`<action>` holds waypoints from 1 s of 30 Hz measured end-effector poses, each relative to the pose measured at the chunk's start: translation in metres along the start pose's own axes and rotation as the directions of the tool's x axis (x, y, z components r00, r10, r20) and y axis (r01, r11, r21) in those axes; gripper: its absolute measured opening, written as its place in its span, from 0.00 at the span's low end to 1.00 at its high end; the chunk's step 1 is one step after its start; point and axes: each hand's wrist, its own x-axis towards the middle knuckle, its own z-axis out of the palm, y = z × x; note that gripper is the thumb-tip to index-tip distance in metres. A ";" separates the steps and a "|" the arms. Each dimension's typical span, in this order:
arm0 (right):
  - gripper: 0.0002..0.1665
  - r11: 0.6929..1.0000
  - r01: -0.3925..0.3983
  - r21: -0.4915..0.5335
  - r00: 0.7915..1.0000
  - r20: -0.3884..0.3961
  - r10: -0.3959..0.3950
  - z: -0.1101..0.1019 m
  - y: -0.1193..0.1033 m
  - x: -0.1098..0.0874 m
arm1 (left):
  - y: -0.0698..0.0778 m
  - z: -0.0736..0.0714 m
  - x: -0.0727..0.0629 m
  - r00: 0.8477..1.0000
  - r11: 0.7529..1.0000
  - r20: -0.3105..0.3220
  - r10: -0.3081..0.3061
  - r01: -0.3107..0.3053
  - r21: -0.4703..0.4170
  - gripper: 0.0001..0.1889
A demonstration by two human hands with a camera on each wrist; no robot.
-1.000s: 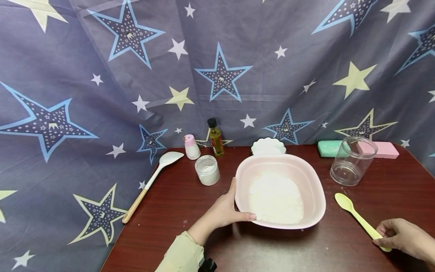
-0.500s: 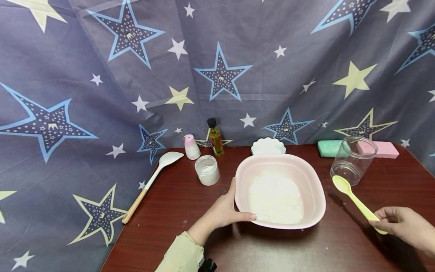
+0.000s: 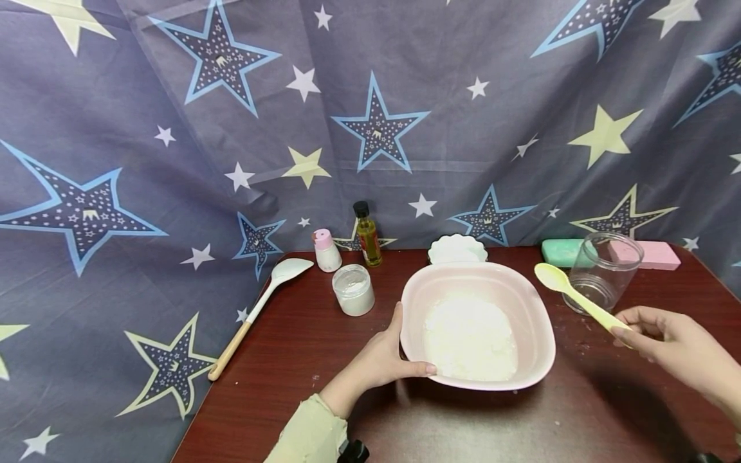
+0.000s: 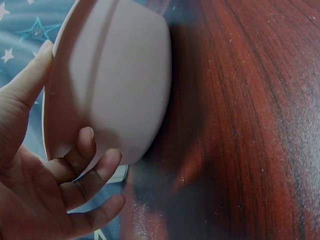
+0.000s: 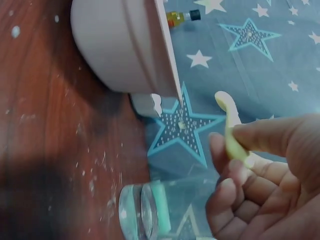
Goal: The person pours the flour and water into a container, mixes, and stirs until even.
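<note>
A pink bowl (image 3: pixel 535 321) with white powder (image 3: pixel 470 337) on its bottom stands on the table. My left hand (image 3: pixel 379 357) grips its near left side, the thumb over the rim; the left wrist view shows curled fingers by the outer wall (image 4: pixel 125 75). My right hand (image 3: pixel 674 337) pinches the handle of a yellow spoon (image 3: pixel 587 307), raised above the table right of the bowl. Its scoop end points toward the bowl's right rim. In the right wrist view, the spoon (image 5: pixel 232 117) sits between thumb and fingers. Whether anything lies in the scoop is hard to tell.
Behind the spoon stands a clear jar (image 3: pixel 604 276), with green (image 3: pixel 560 253) and pink (image 3: pixel 660 255) blocks at the back. A scalloped white dish (image 3: pixel 457 248) sits behind the bowl. Left are a powder jar (image 3: pixel 354 292), shaker (image 3: pixel 327 253), oil bottle (image 3: pixel 368 238) and spatula (image 3: pixel 263 302).
My right hand has lifted the yellow spoon off the table and carried it up and leftward, toward the bowl. The left hand and the bowl have stayed put.
</note>
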 end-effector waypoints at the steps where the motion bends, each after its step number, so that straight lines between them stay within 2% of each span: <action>1: 0.05 1.000 0.009 -0.013 1.000 -0.009 -0.009 0.001 -0.004 0.003 | 0.000 0.000 0.000 1.000 1.000 0.001 -0.001 0.001 -0.001 0.70; 9: 0.00 0.990 0.076 -0.118 0.993 -0.076 -0.086 0.019 -0.026 0.022 | -0.001 0.000 0.000 1.000 1.000 0.003 0.001 -0.001 -0.009 0.69; 15: 0.03 0.990 0.118 -0.073 0.988 -0.094 -0.124 0.038 -0.034 0.030 | -0.001 0.000 0.001 1.000 1.000 0.005 0.004 -0.004 -0.007 0.69; 21: 0.08 0.982 0.174 -0.074 0.975 -0.130 -0.182 0.058 -0.041 0.035 | 0.000 -0.001 0.001 1.000 1.000 0.009 0.005 -0.005 -0.009 0.69; 30: 0.11 0.973 0.225 -0.042 0.970 -0.090 -0.228 0.075 -0.051 0.036 | 0.000 -0.001 0.000 1.000 1.000 0.010 0.002 -0.002 -0.009 0.68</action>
